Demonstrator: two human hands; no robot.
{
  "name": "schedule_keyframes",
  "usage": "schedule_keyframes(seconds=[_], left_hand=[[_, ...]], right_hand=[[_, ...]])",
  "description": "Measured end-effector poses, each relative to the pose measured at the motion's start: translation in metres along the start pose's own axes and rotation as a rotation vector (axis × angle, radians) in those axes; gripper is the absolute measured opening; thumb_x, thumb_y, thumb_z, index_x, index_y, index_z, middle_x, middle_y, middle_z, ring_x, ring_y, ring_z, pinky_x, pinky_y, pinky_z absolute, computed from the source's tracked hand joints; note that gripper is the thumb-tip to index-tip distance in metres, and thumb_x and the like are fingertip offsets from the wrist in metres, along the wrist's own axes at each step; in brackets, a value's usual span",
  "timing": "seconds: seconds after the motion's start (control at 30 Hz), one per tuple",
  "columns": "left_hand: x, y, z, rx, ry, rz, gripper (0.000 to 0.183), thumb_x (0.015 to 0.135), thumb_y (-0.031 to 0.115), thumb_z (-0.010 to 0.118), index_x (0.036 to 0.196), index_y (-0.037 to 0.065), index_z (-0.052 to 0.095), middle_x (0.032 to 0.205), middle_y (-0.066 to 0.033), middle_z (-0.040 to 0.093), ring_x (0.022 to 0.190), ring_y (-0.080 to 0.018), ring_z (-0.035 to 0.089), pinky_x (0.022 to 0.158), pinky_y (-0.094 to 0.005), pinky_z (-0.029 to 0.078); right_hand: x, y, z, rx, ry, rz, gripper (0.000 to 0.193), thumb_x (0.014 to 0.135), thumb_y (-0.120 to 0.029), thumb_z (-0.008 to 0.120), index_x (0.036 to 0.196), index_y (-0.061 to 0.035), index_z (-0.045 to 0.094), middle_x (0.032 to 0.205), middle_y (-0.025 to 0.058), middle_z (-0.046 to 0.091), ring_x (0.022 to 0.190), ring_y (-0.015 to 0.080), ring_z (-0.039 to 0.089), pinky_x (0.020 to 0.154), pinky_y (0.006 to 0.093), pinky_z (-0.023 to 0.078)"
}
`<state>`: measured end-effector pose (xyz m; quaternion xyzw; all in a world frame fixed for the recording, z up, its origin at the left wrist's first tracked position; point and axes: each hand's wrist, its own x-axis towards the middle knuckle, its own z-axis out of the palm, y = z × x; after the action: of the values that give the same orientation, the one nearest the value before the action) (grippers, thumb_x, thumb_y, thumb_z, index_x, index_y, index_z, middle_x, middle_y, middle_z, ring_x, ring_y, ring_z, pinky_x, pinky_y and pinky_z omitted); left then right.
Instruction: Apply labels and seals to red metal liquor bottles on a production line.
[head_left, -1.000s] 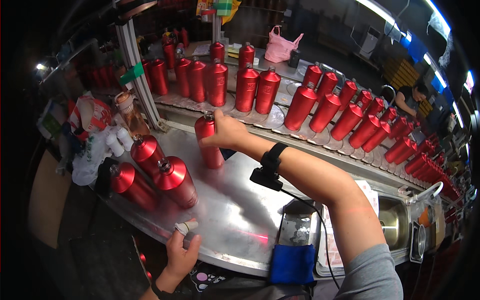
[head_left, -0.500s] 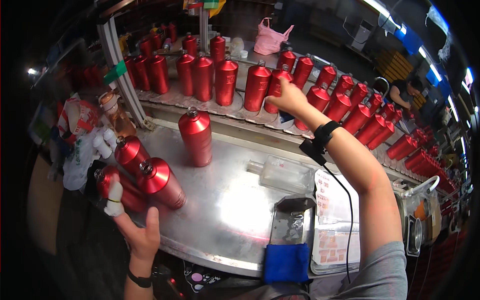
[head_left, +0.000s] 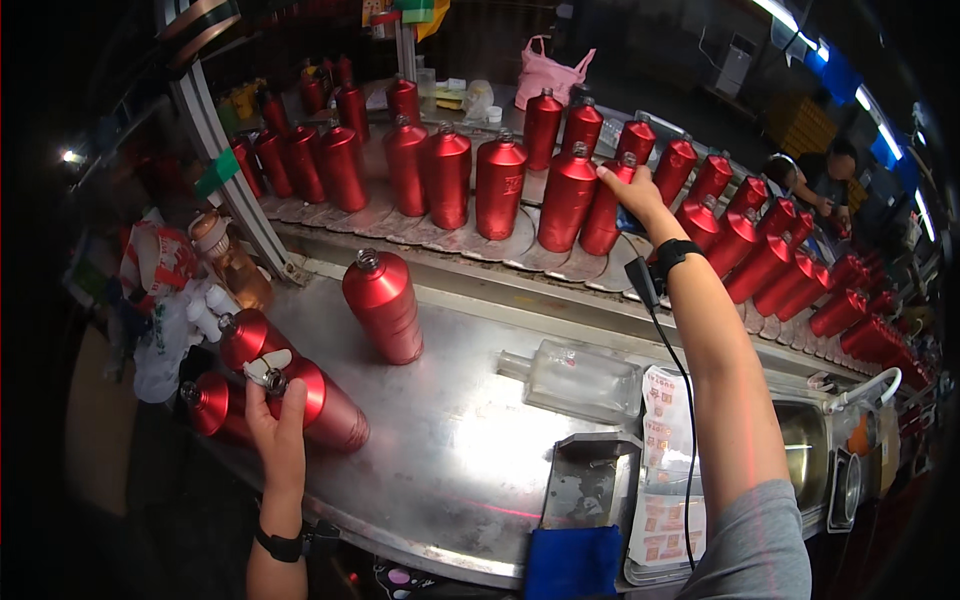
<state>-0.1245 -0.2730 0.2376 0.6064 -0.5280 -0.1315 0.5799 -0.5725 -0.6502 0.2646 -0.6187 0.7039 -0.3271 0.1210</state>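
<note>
Shiny red bottles with clear necks stand in front of me. At the near left of the metal table, my left hand (head_left: pixel 277 425) has its thumb and a white-wrapped finger around the neck of one red bottle (head_left: pixel 335 405). Two more, a red bottle (head_left: pixel 250 338) behind and a red bottle (head_left: pixel 218 408) to the left, stand close by. Another red bottle (head_left: pixel 385 310) is upright by itself farther back. My right hand (head_left: pixel 637 195) reaches to the conveyor, its fingers closed on the upper part of a red bottle (head_left: pixel 601 222). Something dark blue shows below that hand.
The slatted conveyor (head_left: pixel 400 232) carries several red bottles across the back. On the table (head_left: pixel 460 420) lie a clear glass bottle (head_left: pixel 585 380), a dark tray (head_left: pixel 590 480), a blue cloth (head_left: pixel 572 562) and printed sheets (head_left: pixel 665 520). A metal post (head_left: pixel 235 175) rises at left.
My left hand has moved onto the neck of the near bottle, its fingers closing. My right hand stays with a conveyor bottle. The view has shifted, and conveyor bottles appear farther right.
</note>
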Motion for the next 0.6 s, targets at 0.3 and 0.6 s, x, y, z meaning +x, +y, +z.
schedule_keyframes(seconds=[0.3,0.6], left_hand=[[0.0,-0.012,0.003,-0.043,0.084,0.008,0.031,0.095,0.013,0.058,0.123,0.0,0.059,0.114,-0.0016,0.059,0.098,-0.0101,0.05,0.092,-0.0262,0.04],[0.0,-0.013,0.004,-0.071,0.097,0.022,0.031,0.095,0.011,0.056,0.123,-0.001,0.058,0.114,-0.0028,0.059,0.1,-0.0105,0.05,0.093,-0.0266,0.04]], right_hand=[[0.0,0.049,-0.019,-0.017,0.063,-0.052,0.092,0.079,-0.072,0.062,0.12,0.0082,0.046,0.119,0.0377,0.058,0.117,0.0449,0.058,0.098,0.0455,0.045],[-0.008,0.109,-0.056,-0.01,0.023,-0.177,0.1,0.068,-0.061,0.081,0.135,0.003,0.041,0.123,0.0274,0.061,0.117,0.0361,0.06,0.098,0.0412,0.047]])
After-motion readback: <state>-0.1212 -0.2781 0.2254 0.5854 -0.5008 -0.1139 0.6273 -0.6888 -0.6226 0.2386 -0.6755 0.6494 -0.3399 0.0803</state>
